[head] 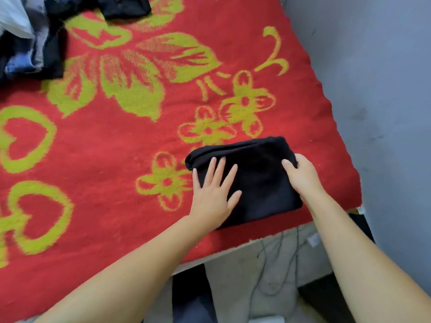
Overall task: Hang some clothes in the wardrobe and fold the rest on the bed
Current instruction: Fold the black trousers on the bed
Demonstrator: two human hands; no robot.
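Head view looks down on a bed (pixel 98 159) covered with a red blanket (pixel 116 217) patterned in yellow-green flowers and hearts. Near the bed's lower right corner lies a folded black garment (pixel 258 180), a thick rectangle with its rolled edge on the far side. It sits wholly on the blanket, close to the bed's near edge and right edge.

On the garment's left part rests the left hand (pixel 213 199), palm down, its fingers (pixel 227 177) straight and spread flat on the cloth, holding nothing. At the garment's right edge is the right hand (pixel 303 176): the thumb lies on top of the cloth and the other fingers curl over the edge and go out of sight beneath or behind it, so it grips that side of the garment.

At the bed's far left corner sits a loose pile of clothes (pixel 35 43), dark blue, black and grey pieces with something white on top; it is cut off by the frame edge and blurred, so the separate items cannot be told apart. Another black piece (pixel 126 7) lies at the bed's far edge, also cut off.

Right of the bed stands a grey wall (pixel 377 89). Below the bed's near edge shows a pale floor (pixel 245 287) with thin wires lying on it and dark shapes that are hard to make out. Both forearms reach in from below.
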